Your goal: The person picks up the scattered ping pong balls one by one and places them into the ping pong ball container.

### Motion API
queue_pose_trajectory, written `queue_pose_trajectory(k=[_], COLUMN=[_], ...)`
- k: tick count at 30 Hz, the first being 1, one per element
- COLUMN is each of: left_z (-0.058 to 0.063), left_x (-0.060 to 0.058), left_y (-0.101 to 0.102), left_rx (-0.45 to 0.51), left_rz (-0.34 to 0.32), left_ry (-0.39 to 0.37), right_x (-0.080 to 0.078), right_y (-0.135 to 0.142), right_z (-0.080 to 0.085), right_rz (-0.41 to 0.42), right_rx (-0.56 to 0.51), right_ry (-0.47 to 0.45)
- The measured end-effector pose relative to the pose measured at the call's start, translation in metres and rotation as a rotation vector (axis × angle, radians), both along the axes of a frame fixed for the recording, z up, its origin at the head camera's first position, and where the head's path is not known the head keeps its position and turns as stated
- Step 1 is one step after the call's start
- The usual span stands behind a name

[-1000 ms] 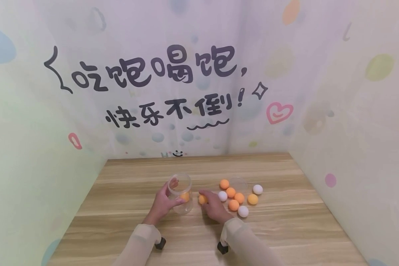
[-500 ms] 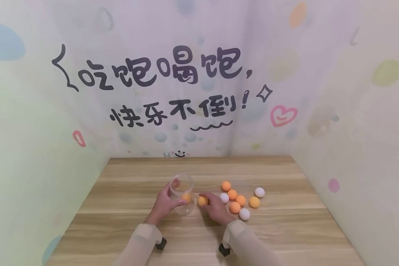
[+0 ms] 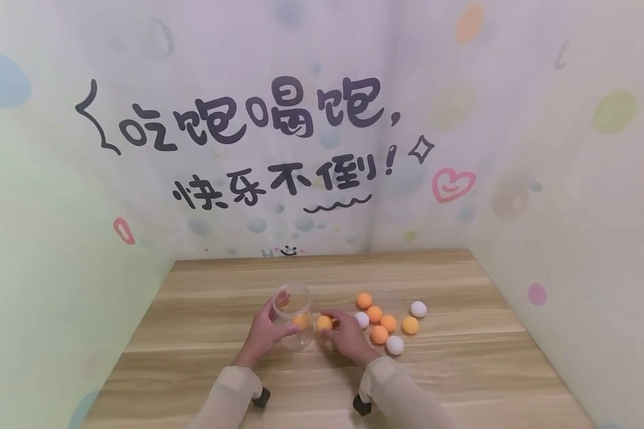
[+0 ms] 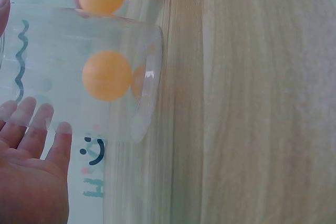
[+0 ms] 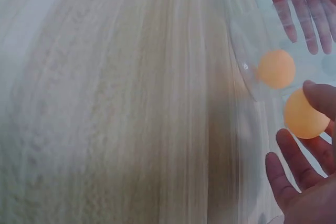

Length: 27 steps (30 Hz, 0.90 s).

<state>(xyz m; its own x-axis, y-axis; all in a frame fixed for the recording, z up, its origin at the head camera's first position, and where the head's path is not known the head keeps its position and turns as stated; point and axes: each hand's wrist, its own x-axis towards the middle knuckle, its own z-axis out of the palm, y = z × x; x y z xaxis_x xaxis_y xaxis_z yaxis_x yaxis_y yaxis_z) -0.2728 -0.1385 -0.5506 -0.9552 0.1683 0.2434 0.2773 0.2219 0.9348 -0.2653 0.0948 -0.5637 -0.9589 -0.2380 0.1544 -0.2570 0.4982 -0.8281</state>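
Apparent loading step: right hand (image 3: 349,337) pinches orange ball (image 3: 324,323), left hand (image 3: 263,332) clasps clear jar (image 4: 72,69); next move likely needs raising ball above jar.

The left arm (image 3: 225,396) and right arm (image 3: 399,396), both in long sleeves, reach forward and angle inward, so that the hands come near each other without touching. The left hand (image 3: 265,330) holds a wide grip, its thumb (image 3: 285,329) on the near side and its fingers (image 4: 59,148) nearly straight and slightly spread. The right hand (image 3: 349,338) pinches in front of the left, two of its fingers (image 5: 297,158) loosely extended and parted.
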Motion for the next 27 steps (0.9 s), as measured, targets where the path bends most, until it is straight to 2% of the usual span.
queue_pose_trajectory(k=[4,11,12,16,23,27], left_z=[0.001,0.036,0.037,0.035,0.007,0.002], left_x=[-0.001,0.017,0.018,0.018,0.003,0.001], left_y=[0.0,0.004,0.003,0.002,0.001,0.001], left_rx=[0.001,-0.028,-0.033,-0.04,-0.026,-0.03], left_rz=[-0.001,-0.033,-0.034,-0.038,0.0,0.017], left_ry=[0.007,-0.032,-0.029,-0.011,0.012,0.018], right_x=[0.0,0.0,0.001,0.003,0.007,0.008], right_y=[-0.001,-0.006,-0.007,-0.01,-0.015,-0.02], right_z=[0.004,0.013,0.015,0.02,0.027,0.034], right_rz=[-0.047,-0.137,-0.142,-0.149,-0.164,-0.177], right_rx=[-0.041,-0.092,-0.106,-0.161,-0.256,-0.295], right_ry=[0.0,0.028,0.035,0.071,0.08,0.081])
